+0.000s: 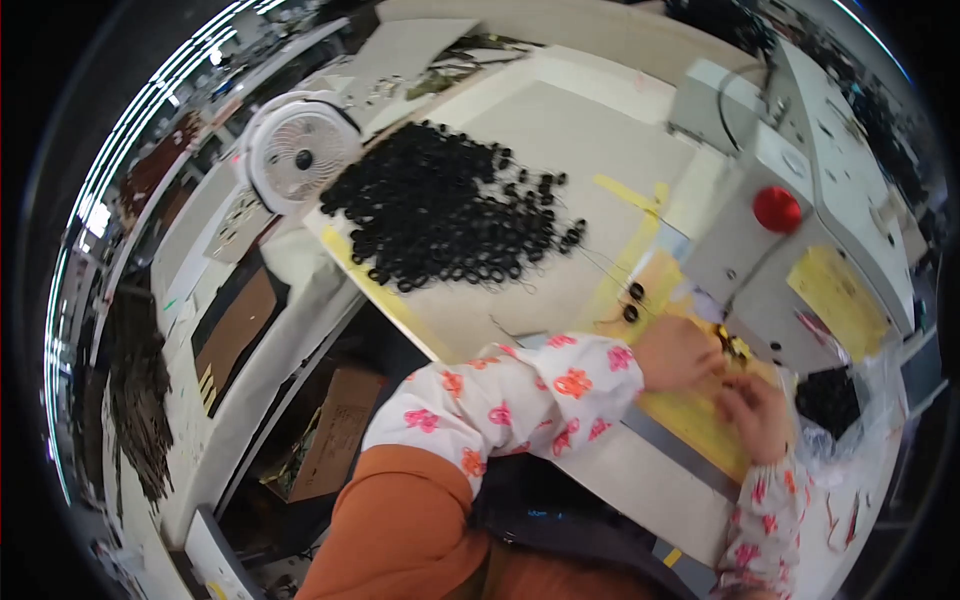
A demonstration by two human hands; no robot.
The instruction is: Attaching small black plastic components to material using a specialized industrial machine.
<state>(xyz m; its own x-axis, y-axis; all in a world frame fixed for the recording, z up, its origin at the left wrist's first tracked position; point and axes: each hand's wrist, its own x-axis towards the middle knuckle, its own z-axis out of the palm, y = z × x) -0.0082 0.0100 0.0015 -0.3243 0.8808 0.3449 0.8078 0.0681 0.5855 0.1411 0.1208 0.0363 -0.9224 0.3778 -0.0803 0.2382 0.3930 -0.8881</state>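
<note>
Both hands are at the work plate of a grey machine [750, 190] with a red round knob [776, 209]. My left hand [676, 350], below a floral sleeve cover, has its fingers curled at the small metal working parts [730, 335]. My right hand [750, 410] is just below it, thumb and fingers drawn together; what either holds is too small and hidden to make out. Two black rings [633, 300] with loose threads lie behind my left hand on the yellow-taped surface [690, 430]. A large heap of similar black rings [430, 200] covers the pale board to the upper left.
A white fan [300, 158] stands left of the heap. A clear bag [855, 445] and dark pieces [825, 400] are at the right. A cardboard box [335, 430] sits below the table's left edge. Dark strips [140, 400] hang at the far left.
</note>
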